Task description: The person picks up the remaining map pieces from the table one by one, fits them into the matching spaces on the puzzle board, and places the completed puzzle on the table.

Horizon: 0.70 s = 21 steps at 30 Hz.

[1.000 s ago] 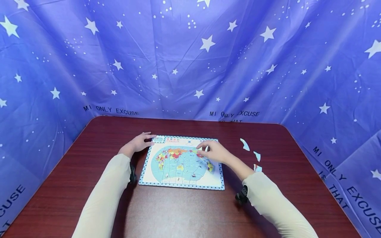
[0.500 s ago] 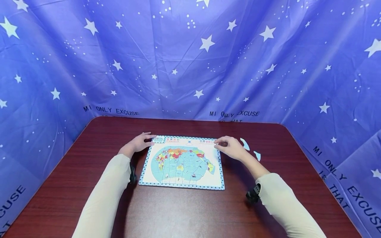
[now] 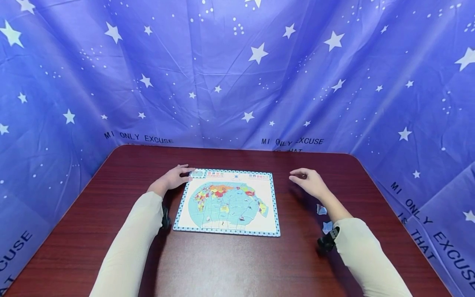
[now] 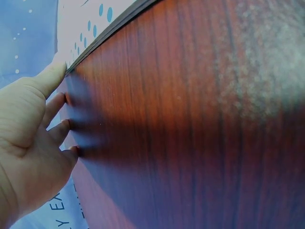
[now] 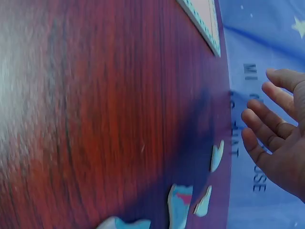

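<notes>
A world map jigsaw puzzle board (image 3: 266,225) with a blue dotted border lies flat on the table. Its map is largely filled with coloured pieces; a white area shows at the right. My left hand (image 3: 173,178) rests at the board's far left corner, thumb (image 4: 55,76) against the edge and fingers spread beyond it. To the right of the board, my right hand (image 3: 311,182) hovers above the table with loosely bent fingers and nothing in them. Loose puzzle pieces (image 5: 180,205) lie below it in the right wrist view. In the head view, two pieces (image 3: 321,209) show beside its forearm.
The dark red wooden table (image 3: 222,264) is walled in by a blue curtain (image 3: 237,82) with white stars and printed words. A black wrist camera (image 3: 327,241) sits under the right forearm, close by a loose piece (image 3: 328,227).
My right hand has moved right, from over the map to beyond the board's right edge. It now covers the two farther loose pieces, and nearer ones show. The left hand has stayed put.
</notes>
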{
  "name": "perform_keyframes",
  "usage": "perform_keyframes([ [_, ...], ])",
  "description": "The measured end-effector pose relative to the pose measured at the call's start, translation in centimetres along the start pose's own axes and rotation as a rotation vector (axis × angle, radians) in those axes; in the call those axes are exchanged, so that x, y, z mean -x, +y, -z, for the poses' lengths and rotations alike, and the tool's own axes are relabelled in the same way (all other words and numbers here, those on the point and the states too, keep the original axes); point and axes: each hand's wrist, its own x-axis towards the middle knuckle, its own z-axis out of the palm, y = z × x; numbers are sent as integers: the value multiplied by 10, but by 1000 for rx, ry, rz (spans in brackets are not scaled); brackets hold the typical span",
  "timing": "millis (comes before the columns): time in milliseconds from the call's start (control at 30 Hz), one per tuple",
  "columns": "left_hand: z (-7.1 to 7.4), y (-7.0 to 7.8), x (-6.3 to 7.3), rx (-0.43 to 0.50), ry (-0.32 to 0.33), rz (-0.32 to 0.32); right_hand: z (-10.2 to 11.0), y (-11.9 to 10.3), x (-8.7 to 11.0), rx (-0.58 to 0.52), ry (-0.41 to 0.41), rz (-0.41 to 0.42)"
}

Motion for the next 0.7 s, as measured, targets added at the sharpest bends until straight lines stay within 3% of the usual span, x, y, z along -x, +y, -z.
perform_keyframes([
  [700,0,-1,0,3,-12,12,22,37,3,12,82,-198],
])
